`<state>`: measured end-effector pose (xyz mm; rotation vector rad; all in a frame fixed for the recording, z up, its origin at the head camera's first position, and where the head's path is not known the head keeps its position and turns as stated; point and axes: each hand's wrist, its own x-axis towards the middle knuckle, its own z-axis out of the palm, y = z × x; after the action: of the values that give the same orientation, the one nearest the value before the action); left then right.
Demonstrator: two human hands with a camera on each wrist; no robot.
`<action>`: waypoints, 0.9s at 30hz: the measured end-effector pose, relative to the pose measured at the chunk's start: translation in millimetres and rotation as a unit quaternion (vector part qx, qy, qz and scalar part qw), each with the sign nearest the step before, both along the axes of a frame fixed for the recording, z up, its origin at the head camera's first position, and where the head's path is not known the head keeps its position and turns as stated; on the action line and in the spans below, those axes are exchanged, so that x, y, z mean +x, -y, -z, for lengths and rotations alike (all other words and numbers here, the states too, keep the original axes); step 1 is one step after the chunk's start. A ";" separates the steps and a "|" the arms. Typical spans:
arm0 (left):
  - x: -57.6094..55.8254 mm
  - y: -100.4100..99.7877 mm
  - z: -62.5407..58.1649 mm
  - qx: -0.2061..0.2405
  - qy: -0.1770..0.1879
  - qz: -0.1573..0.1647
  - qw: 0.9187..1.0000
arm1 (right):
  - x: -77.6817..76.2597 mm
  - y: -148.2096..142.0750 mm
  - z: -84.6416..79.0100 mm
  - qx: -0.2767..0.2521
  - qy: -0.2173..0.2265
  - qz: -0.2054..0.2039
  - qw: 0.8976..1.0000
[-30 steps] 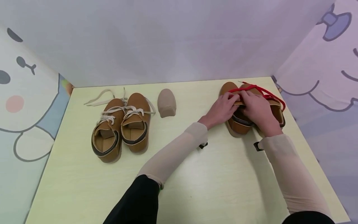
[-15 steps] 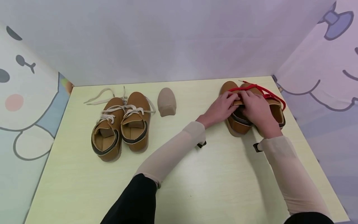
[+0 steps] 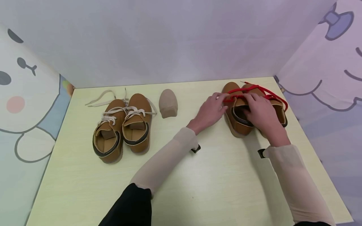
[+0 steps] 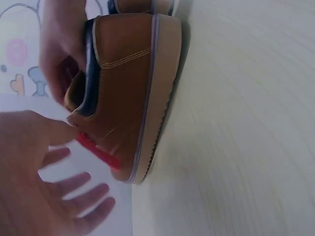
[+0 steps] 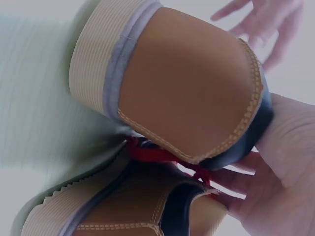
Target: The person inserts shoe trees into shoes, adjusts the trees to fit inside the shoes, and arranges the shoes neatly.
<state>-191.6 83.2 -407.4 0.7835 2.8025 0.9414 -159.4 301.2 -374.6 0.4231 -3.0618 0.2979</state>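
Observation:
A pair of brown shoes with red laces stands at the table's right: the left shoe (image 3: 241, 128) and the right shoe (image 3: 280, 113). My left hand (image 3: 208, 111) is beside the left shoe, fingers spread; in the left wrist view its thumb (image 4: 58, 132) is close to the red lace (image 4: 101, 153), and whether they touch I cannot tell. My right hand (image 3: 261, 114) grips the left shoe's collar, thumb at the opening and fingers toward the gap between the shoes. Its fingertips are partly hidden in the right wrist view. The red lace (image 3: 270, 94) lies across both shoes.
Left on the pale table (image 3: 181, 175) stands another brown pair, a shoe (image 3: 111, 155) and its mate (image 3: 141, 146), with white laces (image 3: 97, 99). A beige shoe-shaped insert (image 3: 168, 103) lies between the pairs. Walls border the table's back and sides.
My left hand has drawn away from the left shoe's laces to the left, and its fingers have spread. The right hand keeps its place on the shoe.

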 end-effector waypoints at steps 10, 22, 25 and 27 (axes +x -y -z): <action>13.6 44.7 -10.8 -0.051 -0.028 -0.122 0.991 | 13.5 -3.3 -0.2 -0.005 -0.017 0.004 1.000; 18.4 85.3 0.5 -0.146 -0.063 -0.220 0.962 | 26.0 -1.8 -5.8 -0.010 -0.028 0.006 1.000; 19.2 94.0 5.3 -0.157 -0.053 -0.235 0.958 | 29.1 -2.4 -6.5 -0.013 -0.029 0.006 0.999; 19.8 98.7 7.7 -0.166 -0.040 -0.242 0.955 | 31.0 -3.0 -6.8 -0.016 -0.027 0.007 0.999</action>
<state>-171.8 -15.5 -415.0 0.0900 3.1651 0.4532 -128.4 304.2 -367.8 0.4003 -3.0010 0.3277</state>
